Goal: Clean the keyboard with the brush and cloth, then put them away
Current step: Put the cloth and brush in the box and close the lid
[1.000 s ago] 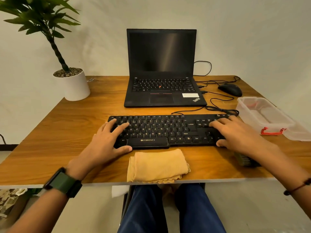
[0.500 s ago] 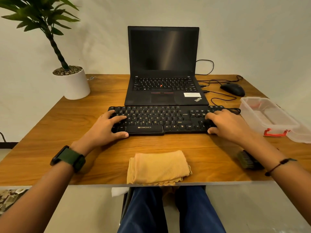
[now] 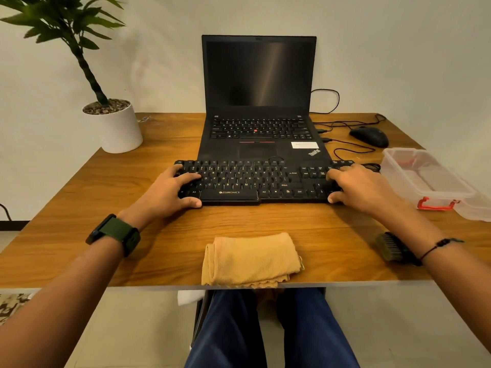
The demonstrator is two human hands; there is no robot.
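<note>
Keyboard [image 3: 255,181]: laid on the table [image 3: 79,208], its far edge touching the laptop [image 3: 259,102].
Left hand [image 3: 170,191]: the keyboard's left end is gripped, fingers on the keys, thumb at the near edge.
Right hand [image 3: 353,185]: the right end is gripped likewise.
Cloth [image 3: 251,258]: folded, near the keyboard, at the table's front edge.
Brush [image 3: 392,247]: right of the cloth, partly hidden by the right forearm.

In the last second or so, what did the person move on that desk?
Both hands, the left hand and the right hand, gripping its ends, slid the keyboard away from the person, up against the laptop. The cloth, brush and plastic box stayed put.
</note>
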